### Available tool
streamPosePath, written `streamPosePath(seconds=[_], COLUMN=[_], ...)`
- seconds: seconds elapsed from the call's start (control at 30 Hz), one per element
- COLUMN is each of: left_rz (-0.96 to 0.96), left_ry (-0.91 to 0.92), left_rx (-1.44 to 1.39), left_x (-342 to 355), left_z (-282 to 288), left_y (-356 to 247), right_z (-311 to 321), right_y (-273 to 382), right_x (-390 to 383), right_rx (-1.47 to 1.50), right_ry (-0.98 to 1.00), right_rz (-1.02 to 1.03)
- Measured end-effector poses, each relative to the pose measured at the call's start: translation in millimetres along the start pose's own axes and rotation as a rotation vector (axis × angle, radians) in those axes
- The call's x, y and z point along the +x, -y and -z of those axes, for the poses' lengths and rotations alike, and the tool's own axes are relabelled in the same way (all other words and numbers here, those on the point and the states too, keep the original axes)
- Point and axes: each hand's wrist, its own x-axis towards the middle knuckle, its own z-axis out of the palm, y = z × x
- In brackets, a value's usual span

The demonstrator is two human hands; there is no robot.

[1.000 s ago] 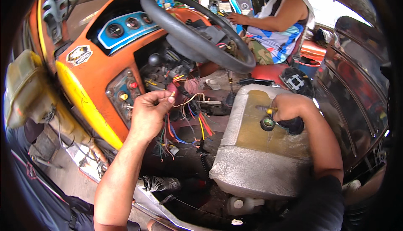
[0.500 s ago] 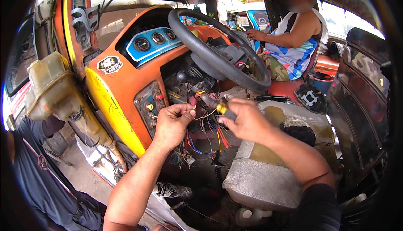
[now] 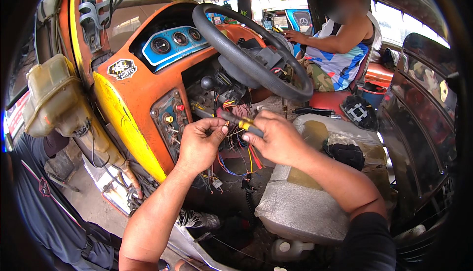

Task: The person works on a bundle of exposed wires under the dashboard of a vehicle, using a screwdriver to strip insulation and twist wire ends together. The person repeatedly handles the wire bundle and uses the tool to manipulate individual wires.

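Observation:
My left hand (image 3: 199,143) pinches a thin wire (image 3: 227,123) between thumb and forefinger, its end just showing at the fingertips. In my right hand (image 3: 278,135) are pliers with yellow and black handles (image 3: 250,126), their head pointing left, close to that wire end. Whether the jaws touch the wire, I cannot tell. Both hands are below the steering wheel (image 3: 226,44), in front of the opened dashboard. Loose coloured wires (image 3: 253,158) hang beneath them, several with bare or loose ends.
Left of my hands is a switch panel (image 3: 170,118) in the orange dashboard (image 3: 118,94). A worn silver seat (image 3: 300,207) stands at the right. Beyond it sits another person (image 3: 340,49). A yellowed plastic tank (image 3: 54,94) is at the far left, beside a person in dark clothes (image 3: 44,187).
My right hand and the pliers have moved left, nearer to the left fingertips. The left hand still pinches the wire. The whole view has shifted slightly.

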Motion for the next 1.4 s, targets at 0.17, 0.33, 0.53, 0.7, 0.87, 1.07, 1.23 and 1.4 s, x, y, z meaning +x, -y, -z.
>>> streamPosePath(seconds=[0.17, 0.33, 0.53, 0.7, 0.87, 1.07, 1.23, 1.4], left_rz=[0.061, 0.049, 0.075, 0.076, 0.085, 0.089, 0.116, 0.089], left_ry=[-0.004, 0.003, 0.021, 0.003, -0.012, 0.035, 0.059, 0.093], left_rx=[0.005, 0.006, 0.009, -0.037, -0.058, -0.039, -0.114, -0.135], left_x=[-3, -5, -2, 2, 0, 1, 4, 5], left_z=[-4, -9, -8, -1, 0, 0, 4, 3], left_y=[-4, -4, -1, -3, -5, -4, -3, -2], right_z=[-1, -1, -5, -6, -4, -5, -5, -3], right_y=[2, -5, -5, -15, -26, -29, -30, -27], right_x=[-3, -8, -7, -5, -11, -11, -8, -7], right_rx=[0.074, 0.076, 0.107, 0.114, 0.055, 0.130, 0.033, 0.020], right_ry=[0.117, 0.135, 0.116, 0.043, 0.065, 0.058, 0.037, 0.040], right_rz=[-0.063, -0.053, -0.058, 0.004, 0.001, 0.105, 0.116, 0.128])
